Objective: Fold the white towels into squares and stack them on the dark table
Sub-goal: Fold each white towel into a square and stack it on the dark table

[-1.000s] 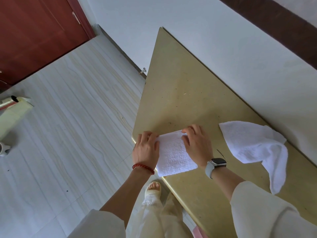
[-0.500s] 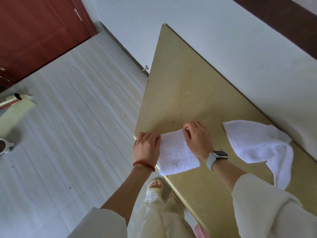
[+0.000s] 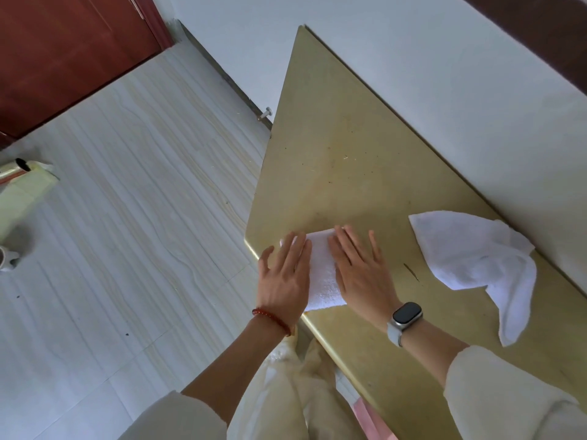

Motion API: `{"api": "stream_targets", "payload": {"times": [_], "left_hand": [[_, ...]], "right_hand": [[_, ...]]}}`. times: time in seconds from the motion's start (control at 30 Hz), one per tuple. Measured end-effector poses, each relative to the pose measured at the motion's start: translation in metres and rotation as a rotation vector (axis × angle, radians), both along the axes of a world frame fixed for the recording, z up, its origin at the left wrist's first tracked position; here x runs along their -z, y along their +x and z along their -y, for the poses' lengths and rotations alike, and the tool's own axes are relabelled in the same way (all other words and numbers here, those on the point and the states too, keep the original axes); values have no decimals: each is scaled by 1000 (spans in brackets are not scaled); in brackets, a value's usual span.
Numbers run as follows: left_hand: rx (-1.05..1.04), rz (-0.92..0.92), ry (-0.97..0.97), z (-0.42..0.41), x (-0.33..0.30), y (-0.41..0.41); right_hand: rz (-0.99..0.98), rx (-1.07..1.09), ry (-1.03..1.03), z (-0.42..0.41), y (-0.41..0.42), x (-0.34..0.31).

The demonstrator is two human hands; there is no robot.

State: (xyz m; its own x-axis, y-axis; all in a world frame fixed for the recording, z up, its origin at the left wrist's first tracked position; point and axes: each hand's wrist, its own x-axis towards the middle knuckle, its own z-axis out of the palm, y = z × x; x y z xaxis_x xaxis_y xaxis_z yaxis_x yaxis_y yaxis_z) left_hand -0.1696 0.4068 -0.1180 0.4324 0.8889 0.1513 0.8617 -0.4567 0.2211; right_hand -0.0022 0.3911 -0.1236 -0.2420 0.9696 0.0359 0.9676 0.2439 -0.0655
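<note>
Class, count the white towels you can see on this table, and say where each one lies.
2. A folded towel lies at the table's near edge under both flat hands; a loose towel lies to its right, by the wall.

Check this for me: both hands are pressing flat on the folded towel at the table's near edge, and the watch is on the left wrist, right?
Not quite. The head view shows the watch on the right wrist; the left wrist wears a red bead bracelet. The rest holds: the left hand and right hand press flat on the folded towel at the table edge.

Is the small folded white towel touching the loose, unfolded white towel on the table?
Apart. The head view shows bare tabletop between the folded white towel and the loose white towel.
</note>
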Motion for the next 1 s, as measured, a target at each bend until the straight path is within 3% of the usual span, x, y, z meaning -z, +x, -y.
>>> {"api": "stream_targets", "payload": {"times": [0.2,0.5,0.63,0.7,0.83,1.0], "left_hand": [[1,-198,-254,3,9,-5],[-32,-214,-300,6,10,-6],[-54,-215,-302,7,8,-6],[-58,-218,-293,4,8,-4],[-63,-227,-290,3,7,-1],[-71,-233,-292,6,8,-3]], "right_hand": [[18,39,-141,-3,2,6],[-113,106,-162,-2,-1,1],[-407,527,-123,7,-11,-19],[-430,702,-210,5,-17,-25],[-421,871,-367,-6,-24,-25],[-608,955,-566,-17,-25,-33]]}}
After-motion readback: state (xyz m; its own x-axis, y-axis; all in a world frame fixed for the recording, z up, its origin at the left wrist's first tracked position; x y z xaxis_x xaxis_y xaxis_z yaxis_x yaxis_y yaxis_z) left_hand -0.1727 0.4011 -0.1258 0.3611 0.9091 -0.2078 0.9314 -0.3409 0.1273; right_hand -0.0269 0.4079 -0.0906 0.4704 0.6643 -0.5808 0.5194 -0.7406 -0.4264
